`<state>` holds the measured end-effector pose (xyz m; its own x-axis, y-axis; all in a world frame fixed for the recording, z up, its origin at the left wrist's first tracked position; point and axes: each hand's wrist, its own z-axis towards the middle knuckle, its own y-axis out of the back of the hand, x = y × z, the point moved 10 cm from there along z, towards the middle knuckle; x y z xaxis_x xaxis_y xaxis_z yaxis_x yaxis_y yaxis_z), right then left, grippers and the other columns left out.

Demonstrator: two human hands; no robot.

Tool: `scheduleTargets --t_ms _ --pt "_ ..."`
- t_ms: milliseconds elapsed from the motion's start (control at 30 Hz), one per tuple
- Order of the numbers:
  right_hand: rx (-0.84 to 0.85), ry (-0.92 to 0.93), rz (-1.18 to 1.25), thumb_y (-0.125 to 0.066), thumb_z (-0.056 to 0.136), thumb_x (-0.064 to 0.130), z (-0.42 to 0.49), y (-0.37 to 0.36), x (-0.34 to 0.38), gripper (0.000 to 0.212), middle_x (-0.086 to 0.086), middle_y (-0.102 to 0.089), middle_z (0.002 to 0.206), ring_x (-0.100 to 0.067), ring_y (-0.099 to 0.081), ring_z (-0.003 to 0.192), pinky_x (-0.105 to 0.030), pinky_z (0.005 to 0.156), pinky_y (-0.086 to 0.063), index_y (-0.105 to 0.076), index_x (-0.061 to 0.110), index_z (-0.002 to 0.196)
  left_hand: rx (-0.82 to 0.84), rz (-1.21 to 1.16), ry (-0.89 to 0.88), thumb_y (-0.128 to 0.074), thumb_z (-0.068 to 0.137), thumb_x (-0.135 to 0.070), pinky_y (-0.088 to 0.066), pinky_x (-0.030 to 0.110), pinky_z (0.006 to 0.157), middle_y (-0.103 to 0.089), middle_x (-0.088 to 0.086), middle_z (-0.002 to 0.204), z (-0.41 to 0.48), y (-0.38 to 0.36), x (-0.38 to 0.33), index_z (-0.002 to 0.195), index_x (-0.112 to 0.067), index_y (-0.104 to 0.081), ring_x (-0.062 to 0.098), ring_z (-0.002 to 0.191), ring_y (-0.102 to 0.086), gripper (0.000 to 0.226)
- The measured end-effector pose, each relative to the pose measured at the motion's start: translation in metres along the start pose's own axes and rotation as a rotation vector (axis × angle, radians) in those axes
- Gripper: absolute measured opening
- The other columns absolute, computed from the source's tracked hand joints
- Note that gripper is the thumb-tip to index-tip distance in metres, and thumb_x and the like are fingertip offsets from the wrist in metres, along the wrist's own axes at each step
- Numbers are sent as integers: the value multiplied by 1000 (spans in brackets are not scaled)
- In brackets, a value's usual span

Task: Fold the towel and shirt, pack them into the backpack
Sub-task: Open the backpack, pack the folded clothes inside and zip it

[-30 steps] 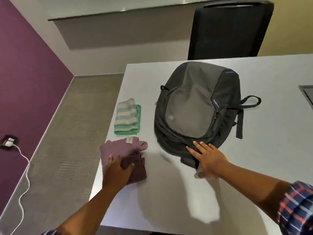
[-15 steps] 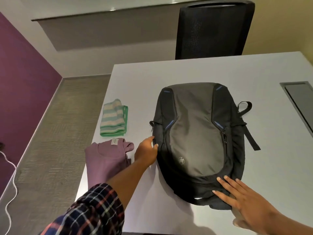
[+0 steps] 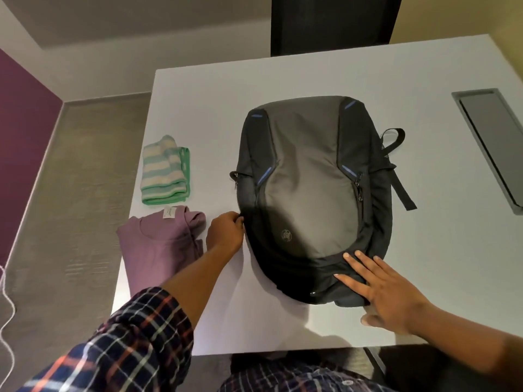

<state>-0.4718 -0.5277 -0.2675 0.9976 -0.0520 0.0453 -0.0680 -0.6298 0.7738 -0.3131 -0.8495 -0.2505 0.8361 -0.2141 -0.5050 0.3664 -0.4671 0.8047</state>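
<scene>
At the lower right of the frame the right hand (image 3: 387, 295) lies flat with straight, spread fingers and presses the near end of the backpack (image 3: 308, 188) onto the table (image 3: 283, 329). Its grip is wide and holds nothing. A little further, at centre left, the left hand (image 3: 225, 233) has a narrow grip. Its fingertips pinch something small at the left edge of the backpack, probably a zip pull, though the pull itself is hidden. The backpack lies flat in the middle of the frame and appears closed. Just left of that hand lies the folded shirt (image 3: 158, 250), and beyond it the folded towel (image 3: 164, 171), both outside the backpack. The step in hand seems to be opening the zip. To do it well, the right hand should keep the backpack steady while the left draws the pull along the seam, so that the fabric does not bunch.
</scene>
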Motion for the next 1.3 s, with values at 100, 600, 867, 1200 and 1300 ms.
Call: scheduleTargets --t_ms 100,600,867,1200,1300 --pt "38 -20 1 -66 55 78 1 -5 -1 119 -14 -17 162 -33 -16 147 -46 114 -7 -21 32 154 -4 189 -93 -44 100 -31 -48 35 71 -71 10 98 -8 6 -7 100 -16 -70 32 88 -63 30" --pt "15 -122 -135 -48 80 76 8 6 10 107 -13 51 141 -30 56 119 -43 96 35 33 34 138 291 418 -338 -54 92 -21 -51 31 64 -70 3 82 -184 -47 -42 85 -17 -68 22 72 -67 16" --pt "-88 -123 68 -46 80 77 -10 48 20 88 -11 0 162 -28 -8 150 -43 120 -8 -14 39 153 218 334 -417 -44 98 -33 -47 29 72 -66 0 93 -192 -43 -78 98 -20 -65 19 83 -63 25" --pt "64 -468 1459 -49 99 42 6 59 97 44 0 -72 61 -17 -68 55 -21 47 -45 -63 12 71 239 227 -409 -40 98 -44 -48 28 72 -68 -1 94 -192 -30 -70 100 -22 -68 16 82 -62 35" --pt "62 -629 1685 -58 96 31 20 47 108 35 -1 -55 44 -13 -52 36 -20 42 -34 -51 12 67 270 202 -481 -44 97 -44 -42 24 67 -68 -3 94 -194 -30 -68 103 -24 -68 16 82 -63 32"
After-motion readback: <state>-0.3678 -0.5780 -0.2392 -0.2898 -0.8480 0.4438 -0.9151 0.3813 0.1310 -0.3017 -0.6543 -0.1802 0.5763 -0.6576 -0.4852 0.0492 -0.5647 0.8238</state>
